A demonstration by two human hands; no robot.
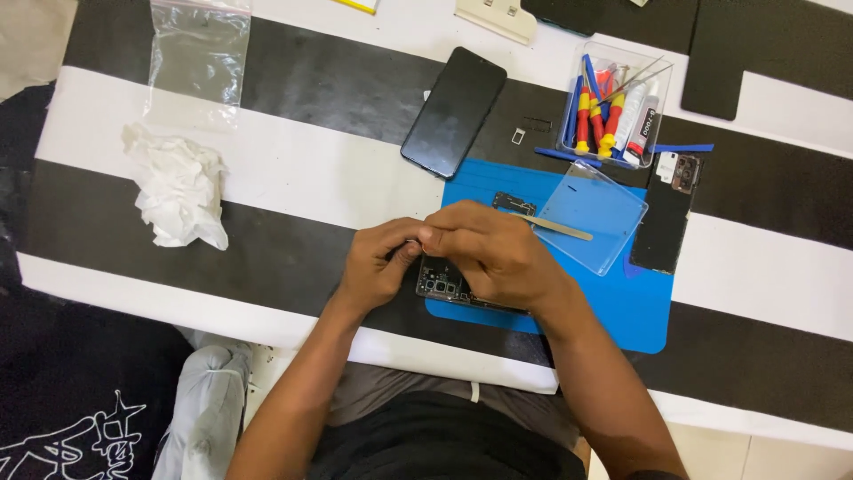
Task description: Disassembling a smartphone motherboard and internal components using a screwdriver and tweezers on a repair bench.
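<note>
Left hand and right hand meet fingertip to fingertip directly above the opened phone body, both pinched narrow around something too small to make out; can't tell whether either actually holds a part. Right hand covers most of the phone body, left hand sits at its left end. Only the phone body's lower-left corner with camera openings shows; its long axis seems to run left-right, slightly tilted, along the near edge of the blue mat. Both hands are equally close to it, touching or just over it.

Outward from the phone body: a thin metal pry tool lies just beyond the right hand, resting partly on a clear plastic lid. A small dark component sits on the mat behind the hands. Farther back, a black phone screen lies diagonally. To the right, a back cover, and a clear tray of screwdrivers behind it. Well left of the phone body, a crumpled tissue and a clear zip bag on the striped worktop.
</note>
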